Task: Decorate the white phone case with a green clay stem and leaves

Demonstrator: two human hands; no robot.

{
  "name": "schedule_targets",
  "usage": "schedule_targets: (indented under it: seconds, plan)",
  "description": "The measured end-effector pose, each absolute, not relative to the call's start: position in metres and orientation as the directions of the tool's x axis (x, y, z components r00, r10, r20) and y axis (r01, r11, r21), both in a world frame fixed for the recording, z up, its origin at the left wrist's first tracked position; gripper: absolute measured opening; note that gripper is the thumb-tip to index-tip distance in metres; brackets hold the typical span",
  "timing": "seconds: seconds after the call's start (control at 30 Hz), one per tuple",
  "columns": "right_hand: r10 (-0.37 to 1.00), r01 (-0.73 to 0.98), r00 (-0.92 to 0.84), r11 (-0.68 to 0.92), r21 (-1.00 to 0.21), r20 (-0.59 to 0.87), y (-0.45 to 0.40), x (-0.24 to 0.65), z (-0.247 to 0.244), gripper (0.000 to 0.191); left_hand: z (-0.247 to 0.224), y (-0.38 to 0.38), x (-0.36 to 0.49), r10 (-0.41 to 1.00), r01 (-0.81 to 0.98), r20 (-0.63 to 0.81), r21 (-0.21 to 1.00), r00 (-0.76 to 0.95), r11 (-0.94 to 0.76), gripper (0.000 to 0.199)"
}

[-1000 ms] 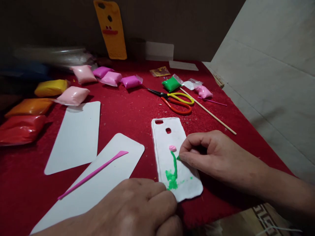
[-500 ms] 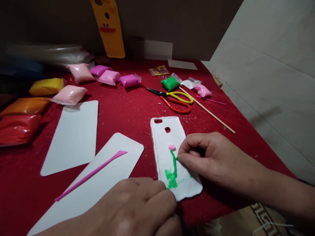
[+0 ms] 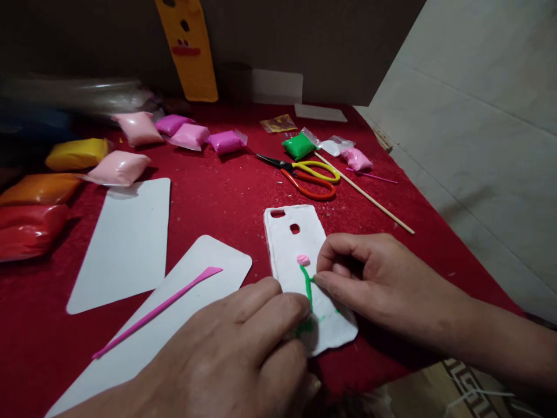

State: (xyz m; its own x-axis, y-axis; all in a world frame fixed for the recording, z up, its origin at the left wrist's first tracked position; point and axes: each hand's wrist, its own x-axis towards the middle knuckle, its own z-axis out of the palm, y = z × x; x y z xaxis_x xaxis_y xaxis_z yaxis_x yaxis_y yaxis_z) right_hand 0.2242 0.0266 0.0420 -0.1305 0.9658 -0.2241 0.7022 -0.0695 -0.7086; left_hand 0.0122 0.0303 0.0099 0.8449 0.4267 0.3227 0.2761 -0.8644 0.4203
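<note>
A white clay-covered phone case [image 3: 289, 244] lies on the red cloth, with a pink clay blob [image 3: 303, 260] and a green clay stem [image 3: 307, 281] on it. My right hand [image 3: 354, 276] pinches a small green clay piece that juts from the stem's right side. Over the lower left of the case is my left hand [image 3: 261, 325], its fingers curled and bent down at the stem's lower part. Green smears beneath them are mostly covered. Whatever those left fingertips hold, if anything, is hidden.
White boards [image 3: 126, 244] and a pink tool [image 3: 161, 310] lie left. Behind the case are scissors [image 3: 300, 168], a wooden stick [image 3: 369, 197], a green clay packet [image 3: 298, 146] and several other packets. A yellow case [image 3: 191, 64] leans at the back.
My left hand has moved up and over the lower part of the case, covering most of the green smears. My right hand keeps its pinch beside the stem.
</note>
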Motion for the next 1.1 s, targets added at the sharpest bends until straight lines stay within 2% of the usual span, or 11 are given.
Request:
schedule_targets:
  seconds: [0.17,0.4,0.6,0.73,0.83,0.93,1.0,1.1]
  plan:
    - [0.970,0.702,-0.137,-0.049,-0.711,-0.202,0.028,0.224,0.040,0.011,0.008,0.032,0.015,0.411,0.240,0.352,0.438,0.841,-0.866,0.011]
    - [0.968,0.710,-0.146,-0.040,-0.703,-0.203,0.026,0.224,0.040,0.013,0.009,0.032,0.017,0.408,0.231,0.336,0.458,0.849,-0.858,0.017]
    - [0.969,0.733,-0.164,-0.006,-0.680,-0.185,0.027,0.225,0.041,0.013,0.014,0.035,0.016,0.397,0.230,0.353,0.431,0.847,-0.873,0.019]
    - [0.967,0.696,-0.165,-0.026,-0.718,-0.194,0.026,0.228,0.040,0.011,0.018,0.036,0.016,0.387,0.232,0.353,0.408,0.852,-0.883,0.015]
    - [0.971,0.674,-0.214,0.069,-0.735,-0.105,0.021,0.231,0.038,0.013,0.018,0.036,0.016,0.386,0.241,0.357,0.389,0.851,-0.889,0.015]
    - [0.934,0.684,-0.326,0.340,-0.645,0.146,0.012,0.235,0.034,0.015,0.018,0.036,0.015,0.393,0.253,0.365,0.374,0.844,-0.892,0.015]
    - [0.865,0.707,-0.395,0.501,-0.499,0.309,0.004,0.237,0.030,0.018,0.017,0.037,0.015,0.391,0.252,0.372,0.369,0.842,-0.894,0.016]
    - [0.766,0.744,-0.515,0.623,-0.244,0.385,-0.005,0.238,0.025,0.025,0.015,0.036,0.016,0.396,0.256,0.365,0.374,0.843,-0.891,0.016]
